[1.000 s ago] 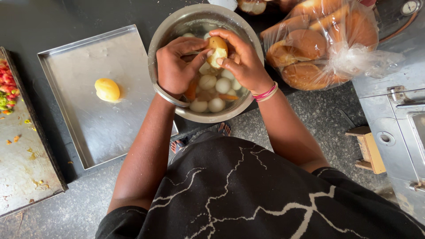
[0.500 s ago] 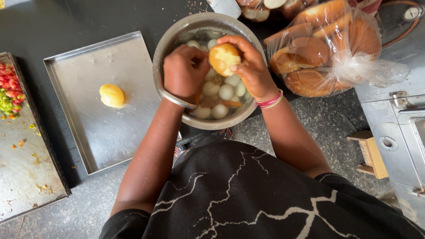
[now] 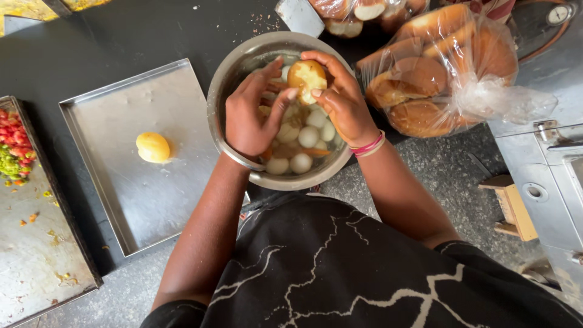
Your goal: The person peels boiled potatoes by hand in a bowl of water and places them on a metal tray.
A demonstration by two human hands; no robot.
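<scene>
Over a round steel bowl point(image 3: 226, 79) my right hand point(image 3: 341, 100) grips a boiled potato point(image 3: 306, 78), partly peeled, yellow with brown skin patches. My left hand point(image 3: 252, 112) is beside it, fingers spread, with the fingertips touching the potato's left side. Inside the bowl lie several small pale boiled potatoes point(image 3: 308, 136) and bits of peel. One peeled yellow potato point(image 3: 152, 147) rests alone on a square steel tray point(image 3: 115, 106) to the left of the bowl.
A second steel tray point(image 3: 30, 267) at the far left holds chopped red and green vegetables point(image 3: 13, 155). Clear plastic bags of bread buns point(image 3: 446, 70) sit right of the bowl. A small wooden block point(image 3: 513, 206) and a steel appliance point(image 3: 552, 182) stand at the right.
The potato has been lifted up out of the bowl by my right hand and turned. My left hand has opened its fingers against it. The view has shifted slightly.
</scene>
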